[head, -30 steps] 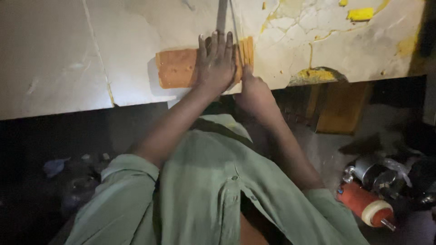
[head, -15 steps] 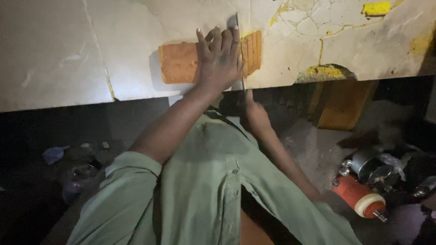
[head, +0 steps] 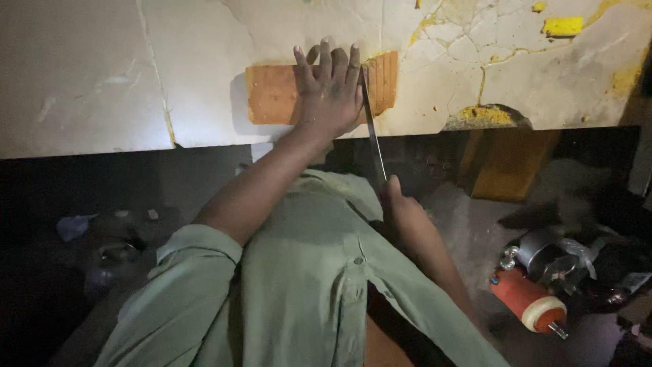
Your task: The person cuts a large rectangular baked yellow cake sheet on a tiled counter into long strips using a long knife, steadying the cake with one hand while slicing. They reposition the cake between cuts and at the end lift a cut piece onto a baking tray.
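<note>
The left hand (head: 331, 95) presses flat, fingers spread, on an orange block (head: 275, 95) lying on the cracked pale surface (head: 102, 75), while the right hand (head: 404, 211) keeps a clenched grip on a long blade (head: 371, 126) cutting the block's right end.

Bright light on the pale worktop (head: 102, 81), floor below in deep shadow — dim, slightly soft edges

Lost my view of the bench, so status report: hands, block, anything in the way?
Left hand flat on orange block, pinning it to cracked white slab. Right hand grips long thin blade, crossing the block's right end. Nothing in the way.
</note>
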The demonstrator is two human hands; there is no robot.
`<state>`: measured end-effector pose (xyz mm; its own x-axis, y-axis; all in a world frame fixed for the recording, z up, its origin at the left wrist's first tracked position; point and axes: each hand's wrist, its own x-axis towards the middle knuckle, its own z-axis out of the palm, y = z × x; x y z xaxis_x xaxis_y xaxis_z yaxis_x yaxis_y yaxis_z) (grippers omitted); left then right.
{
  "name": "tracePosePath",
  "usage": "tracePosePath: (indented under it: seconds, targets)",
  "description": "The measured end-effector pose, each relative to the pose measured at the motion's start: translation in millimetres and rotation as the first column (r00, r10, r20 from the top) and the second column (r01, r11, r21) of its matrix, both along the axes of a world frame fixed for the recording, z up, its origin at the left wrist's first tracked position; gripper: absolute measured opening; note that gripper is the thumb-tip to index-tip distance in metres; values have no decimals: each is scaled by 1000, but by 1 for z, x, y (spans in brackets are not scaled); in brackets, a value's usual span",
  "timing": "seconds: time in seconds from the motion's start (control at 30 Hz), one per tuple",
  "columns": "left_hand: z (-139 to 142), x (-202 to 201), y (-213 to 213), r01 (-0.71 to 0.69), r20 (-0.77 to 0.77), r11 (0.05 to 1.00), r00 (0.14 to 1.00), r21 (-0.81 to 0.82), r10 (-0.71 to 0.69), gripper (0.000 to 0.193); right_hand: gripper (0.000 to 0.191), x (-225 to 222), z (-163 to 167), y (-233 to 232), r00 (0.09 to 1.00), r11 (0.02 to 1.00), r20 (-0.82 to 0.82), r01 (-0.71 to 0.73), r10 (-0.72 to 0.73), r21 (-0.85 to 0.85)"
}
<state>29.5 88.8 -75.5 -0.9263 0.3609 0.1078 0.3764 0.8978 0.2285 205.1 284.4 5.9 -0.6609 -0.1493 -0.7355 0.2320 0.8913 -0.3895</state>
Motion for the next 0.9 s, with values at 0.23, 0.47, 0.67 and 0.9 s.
tracePosePath:
  seconds: [0.23, 0.47, 0.67, 0.9]
  targets:
    - [-6, 1, 0, 5, -32, 998, 999, 56, -3, 73, 72, -63, -90, -16, 918, 999, -394, -43, 35, -10]
    - [4, 2, -9, -35, -139, 999, 990, -10, 33, 67, 77, -123, -3, -57, 908, 993, -417, -13, -37, -118]
    - [6, 2, -11, -8, -59, 1000, 998, -1, 8, 66, 91, -12, 8, -18, 995, 995, -104, -18, 7, -98]
    - [-2, 3, -13, 9, -57, 1000, 998, 29, -8, 70, 82, -74, -74, -31, 896, 992, -430, -126, 112, -4]
